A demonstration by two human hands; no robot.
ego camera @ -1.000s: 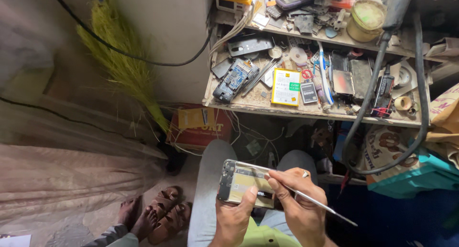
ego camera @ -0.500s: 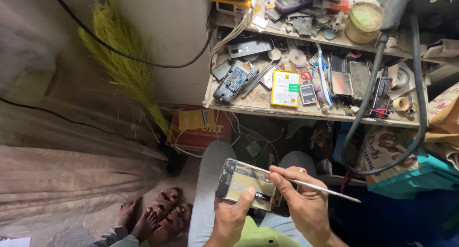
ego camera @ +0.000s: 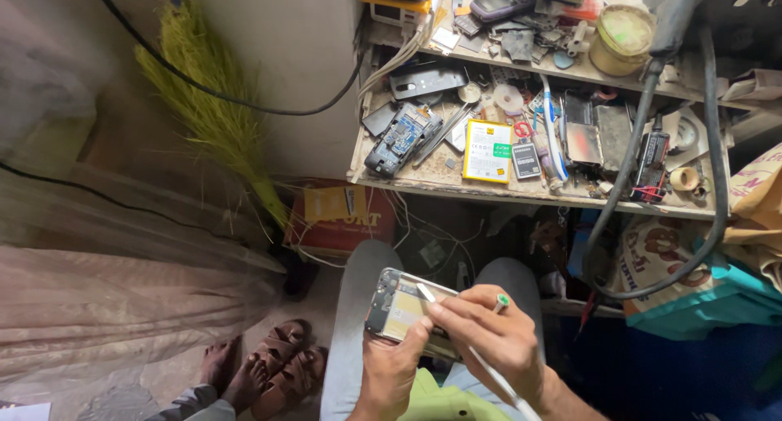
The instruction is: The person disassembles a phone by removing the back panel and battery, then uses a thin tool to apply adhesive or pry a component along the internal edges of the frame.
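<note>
Left hand (ego camera: 391,372) held an opened phone (ego camera: 403,311) over the lap, right hand (ego camera: 493,339) gripped thin tweezers (ego camera: 481,364) touching it, messy bench (ego camera: 423,176) far behind.

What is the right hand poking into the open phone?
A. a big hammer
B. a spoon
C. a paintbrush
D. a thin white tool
D: the right hand holds a thin white tool, its tip touching the open phone that the left hand grips.

Bare forearms, no sleeves; green-stone ring (ego camera: 502,301) on right hand (ego camera: 497,339); grey trousers (ego camera: 358,307); lime-green shirt hem (ego camera: 444,401).
</note>
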